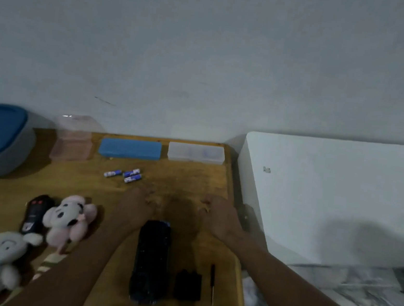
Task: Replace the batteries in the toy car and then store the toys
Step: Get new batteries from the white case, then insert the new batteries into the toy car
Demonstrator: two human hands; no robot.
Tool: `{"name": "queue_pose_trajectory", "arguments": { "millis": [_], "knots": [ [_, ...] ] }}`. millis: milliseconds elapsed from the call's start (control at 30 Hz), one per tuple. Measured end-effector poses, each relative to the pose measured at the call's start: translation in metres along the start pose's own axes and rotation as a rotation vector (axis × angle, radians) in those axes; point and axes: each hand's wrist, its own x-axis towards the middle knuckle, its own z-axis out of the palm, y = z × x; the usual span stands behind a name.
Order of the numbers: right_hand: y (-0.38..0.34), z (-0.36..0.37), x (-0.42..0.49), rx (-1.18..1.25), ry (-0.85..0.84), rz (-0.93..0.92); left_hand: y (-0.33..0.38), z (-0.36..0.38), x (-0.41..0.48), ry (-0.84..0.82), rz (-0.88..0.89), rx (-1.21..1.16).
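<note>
Car by the tabletop's front edge seems rigid, light; I'd grip its sides. My left hand and right hand hover empty, relaxed.

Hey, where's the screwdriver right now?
Head view: the screwdriver lies on the wooden table near its front right edge, just right of the small black cover beside the toy car.

No text readable from here. Batteries, toward table's far edge: blue-white label print, too blurred to read. Remote, near left edge: red marks, white patch, illegible. White panel, off right edge: small mark, unreadable.
</note>
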Motion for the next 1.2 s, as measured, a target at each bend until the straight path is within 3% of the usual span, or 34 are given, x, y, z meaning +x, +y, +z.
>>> {"name": "queue_pose_trajectory", "arguments": {
  "millis": [333, 500, 867, 1067, 1133, 1200],
  "knots": [
    [-0.019, 0.072, -0.077, 0.357, -0.176, 0.248, -0.061, 0.027, -0.095, -0.176, -0.470, -0.579],
    [-0.038, 0.088, -0.086, 0.388, -0.121, 0.287, -0.066, 0.030, -0.106, -0.273, -0.548, -0.805],
    [-0.105, 0.073, -0.090, 0.447, -0.003, 0.258, -0.090, -0.028, -0.116, -0.353, -0.287, -1.142],
    [-0.148, 0.076, -0.077, 0.394, 0.032, 0.176, -0.104, -0.068, -0.107, -0.431, -0.102, -1.113],
    [-0.158, 0.078, -0.072, 0.389, 0.033, 0.144, -0.109, -0.077, -0.107, -0.462, 0.058, -0.983],
    [-0.165, 0.079, -0.065, 0.395, 0.005, 0.106, -0.114, -0.082, -0.105, -0.424, 0.106, -0.899]
  ]
}}
